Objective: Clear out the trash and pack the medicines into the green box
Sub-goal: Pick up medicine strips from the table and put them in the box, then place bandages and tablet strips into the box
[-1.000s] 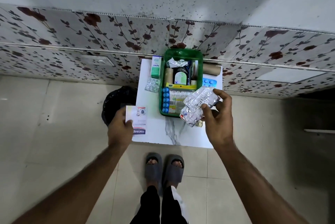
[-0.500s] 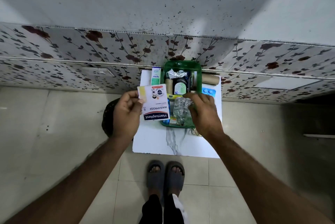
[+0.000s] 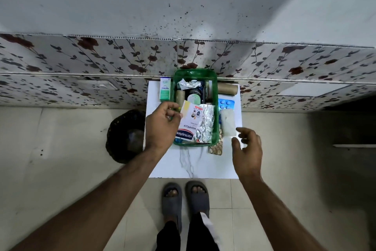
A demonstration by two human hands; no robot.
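The green box (image 3: 195,72) stands at the back of a small white table (image 3: 193,165), filled with bottles, tubes and foil strips. A white Hansaplast plaster packet (image 3: 188,123) lies over the box's front left part, and my left hand (image 3: 162,124) pinches its upper left edge. Silver blister strips (image 3: 205,124) rest in the box beside the packet. My right hand (image 3: 247,147) hovers with spread fingers, empty, right of the box, close to a white gauze roll (image 3: 228,121). A golden pill strip (image 3: 216,148) lies at the box's front right corner.
A green-and-white carton (image 3: 164,89) stands left of the box. A blue blister pack (image 3: 226,104) and a brown cardboard roll (image 3: 227,88) lie to its right. A black trash bin (image 3: 126,137) sits on the floor left of the table. A flowered wall rises behind.
My right hand has let go of the silver blister strips inside the box and drawn back to the right. My left hand has carried the plaster packet from the table over onto the box.
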